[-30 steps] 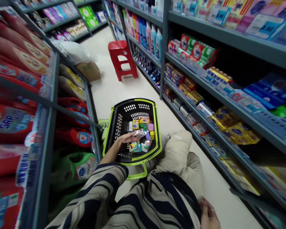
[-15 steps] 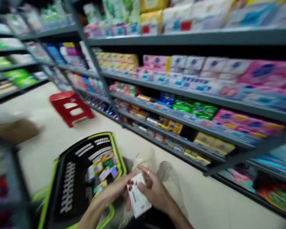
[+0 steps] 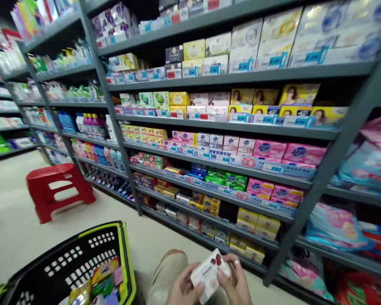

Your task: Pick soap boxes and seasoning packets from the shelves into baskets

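A small white soap box with dark red fruit printed on one end is held tilted above my lap. My left hand grips its left end, thumb on the face. On the opposite end, my right hand closes around the box with the thumb across the front; a ring shows on one finger. To the left stands a black shopping basket with a lime-green rim. Several colourful packs lie inside at its right end. The lower parts of both hands are cut off by the frame.
Grey shelving full of boxed and wrapped soaps runs across the front. A red plastic stool stands on the pale floor at the left. My bent knee is just behind the box. Bagged goods fill shelves at the right.
The view has lifted towards the shelves. The box has turned from nearly upright to slanting, its fruit print now at the upper right, and my left hand now visibly grips its left end.
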Demonstrator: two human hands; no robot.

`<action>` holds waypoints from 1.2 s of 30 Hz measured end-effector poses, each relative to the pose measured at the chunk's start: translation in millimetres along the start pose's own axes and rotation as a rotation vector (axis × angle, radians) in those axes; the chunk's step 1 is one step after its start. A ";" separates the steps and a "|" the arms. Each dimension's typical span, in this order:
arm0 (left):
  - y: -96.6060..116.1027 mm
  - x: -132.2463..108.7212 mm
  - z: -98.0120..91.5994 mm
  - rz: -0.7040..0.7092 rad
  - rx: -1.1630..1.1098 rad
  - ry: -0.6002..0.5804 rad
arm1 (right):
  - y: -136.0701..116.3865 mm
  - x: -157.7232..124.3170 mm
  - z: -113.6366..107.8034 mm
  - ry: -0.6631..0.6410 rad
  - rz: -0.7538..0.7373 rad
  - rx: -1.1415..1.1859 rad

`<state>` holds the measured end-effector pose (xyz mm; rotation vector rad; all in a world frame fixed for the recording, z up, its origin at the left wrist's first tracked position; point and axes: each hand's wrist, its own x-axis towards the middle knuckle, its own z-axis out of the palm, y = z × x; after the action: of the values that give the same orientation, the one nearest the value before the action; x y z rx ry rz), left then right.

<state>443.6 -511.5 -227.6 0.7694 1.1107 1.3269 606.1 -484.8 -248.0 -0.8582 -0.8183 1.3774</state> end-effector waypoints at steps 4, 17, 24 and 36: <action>100.8 32.4 7.5 0.207 0.023 0.078 | -68.2 44.2 34.9 -0.288 -0.065 -0.093; 254.7 92.6 106.2 0.759 -0.300 -0.163 | -261.9 147.9 136.4 -0.479 -0.586 -0.223; 246.2 104.7 108.9 0.675 -0.326 -0.112 | -226.0 156.7 113.7 -0.542 -0.521 -0.351; 382.4 154.1 77.3 0.764 0.379 -0.419 | -333.7 199.7 192.0 -0.622 -0.653 -0.699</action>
<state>366.2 -296.7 124.4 1.7901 0.7471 1.4714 600.4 -281.4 135.0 -0.5650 -1.9394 0.7461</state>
